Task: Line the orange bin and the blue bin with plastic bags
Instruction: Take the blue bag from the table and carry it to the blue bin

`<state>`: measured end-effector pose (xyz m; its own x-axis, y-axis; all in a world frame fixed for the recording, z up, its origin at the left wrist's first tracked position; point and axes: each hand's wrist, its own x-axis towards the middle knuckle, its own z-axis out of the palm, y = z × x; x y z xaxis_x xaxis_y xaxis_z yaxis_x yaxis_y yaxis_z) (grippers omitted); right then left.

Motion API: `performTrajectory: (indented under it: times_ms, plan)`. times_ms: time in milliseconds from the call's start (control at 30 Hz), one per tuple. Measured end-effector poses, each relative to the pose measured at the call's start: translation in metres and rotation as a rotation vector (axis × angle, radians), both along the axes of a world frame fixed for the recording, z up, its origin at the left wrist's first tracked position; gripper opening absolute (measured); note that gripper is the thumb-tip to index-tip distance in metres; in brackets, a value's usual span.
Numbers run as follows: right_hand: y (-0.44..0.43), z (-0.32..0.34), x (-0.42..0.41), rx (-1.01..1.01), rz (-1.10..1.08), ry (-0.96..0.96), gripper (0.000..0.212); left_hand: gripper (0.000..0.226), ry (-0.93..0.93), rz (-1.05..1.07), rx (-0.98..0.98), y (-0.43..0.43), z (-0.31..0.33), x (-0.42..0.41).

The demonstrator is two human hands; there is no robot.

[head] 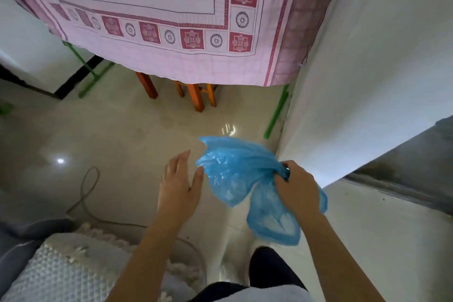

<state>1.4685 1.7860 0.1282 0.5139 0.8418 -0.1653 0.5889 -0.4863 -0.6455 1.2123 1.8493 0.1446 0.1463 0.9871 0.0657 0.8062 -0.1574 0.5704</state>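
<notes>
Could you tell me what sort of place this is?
Probably a room in a home: a table under a pink patterned tablecloth, wooden stool legs on a glossy tiled floor, white walls.

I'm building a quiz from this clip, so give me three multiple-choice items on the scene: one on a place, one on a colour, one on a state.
1. Where is the plastic bag?
A. Hanging in the air from the right hand
B. Spread on the tablecloth
C. Lying flat on the floor

2. What colour is the bag?
A. Black
B. Blue
C. Orange

3. What is the left hand doing?
A. Clenched on the bag
B. Open, fingers spread, beside the bag
C. Resting on the tablecloth

Answers:
1 A: the right hand bunches it above the floor.
2 B: it is translucent blue.
3 B: its thumb is at the bag's edge, with no grip.
</notes>
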Motion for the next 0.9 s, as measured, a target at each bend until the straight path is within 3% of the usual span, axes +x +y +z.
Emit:
performTrajectory:
  times_ms: [433, 567, 900]
  plan:
    - [0.189, -0.029, 0.068, 0.006, -0.175, 0.102, 0.021, 0.054, 0.128, -0.273, 0.04, 0.22, -0.011, 0.089]
    - [0.213, -0.028, 0.068, 0.0, -0.233, 0.101, 0.023, 0.054, 0.103, -0.316, 0.025, 0.254, -0.009, 0.101]
    - [0.253, -0.033, 0.013, -0.048, -0.613, 0.03, 0.024, 0.061, 0.035, -0.712, 0.0, 0.368, -0.025, 0.099]
